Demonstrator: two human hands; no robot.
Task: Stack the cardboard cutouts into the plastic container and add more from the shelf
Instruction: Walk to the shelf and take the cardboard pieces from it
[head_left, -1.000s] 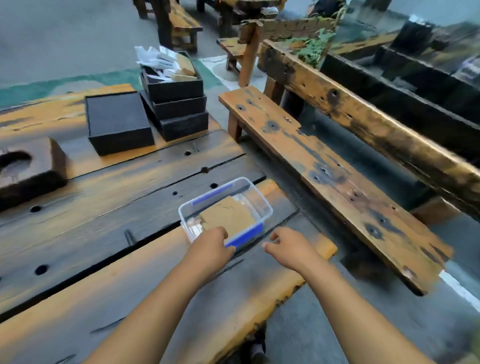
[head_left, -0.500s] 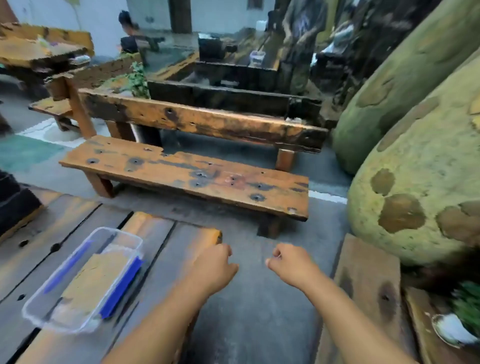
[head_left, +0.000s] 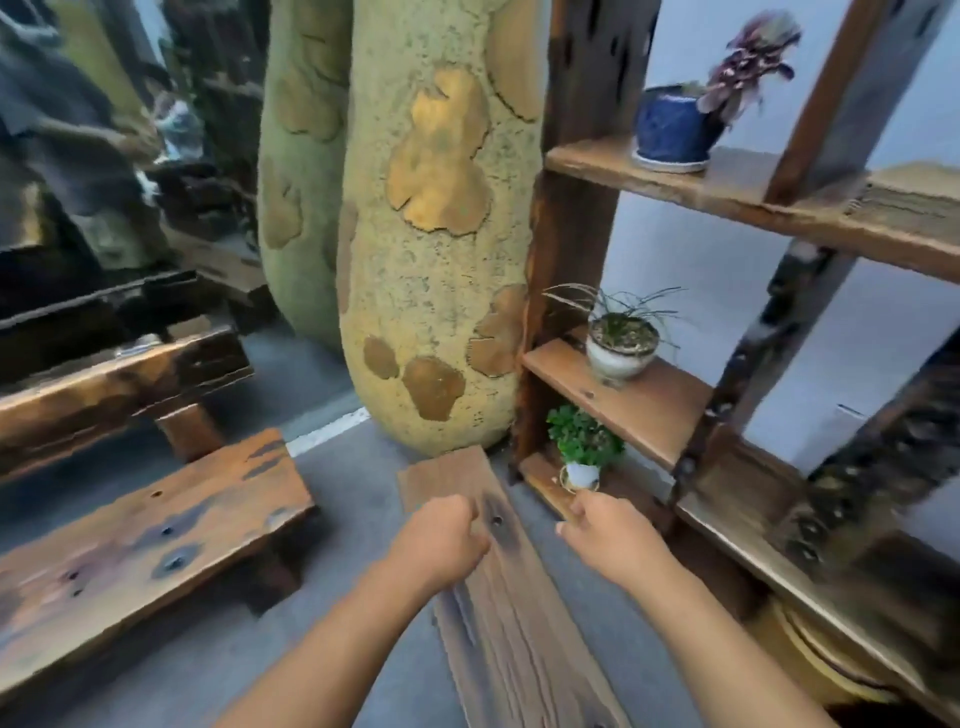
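Observation:
A dark wooden shelf unit (head_left: 639, 400) stands on the right with several boards. On its upper right board lies a tan stack that looks like cardboard cutouts (head_left: 919, 202), partly cut off by the frame edge. My left hand (head_left: 441, 540) is a loose fist held out over a floor plank, holding nothing. My right hand (head_left: 608, 535) is curled too, empty, near the lowest shelf board. The plastic container is out of view.
Shelf boards carry a blue pot with a purple plant (head_left: 675, 130), a white pot with grass (head_left: 621, 348) and a small green plant (head_left: 582, 452). A large mottled yellow-green sculpture (head_left: 431, 234) stands ahead. A wooden bench (head_left: 145, 530) sits left; a plank (head_left: 498, 597) lies on the floor.
My view has swung right, away from the table and the container, past the bench to the shelf unit. My left hand let go of the container; both hands stay curled and empty.

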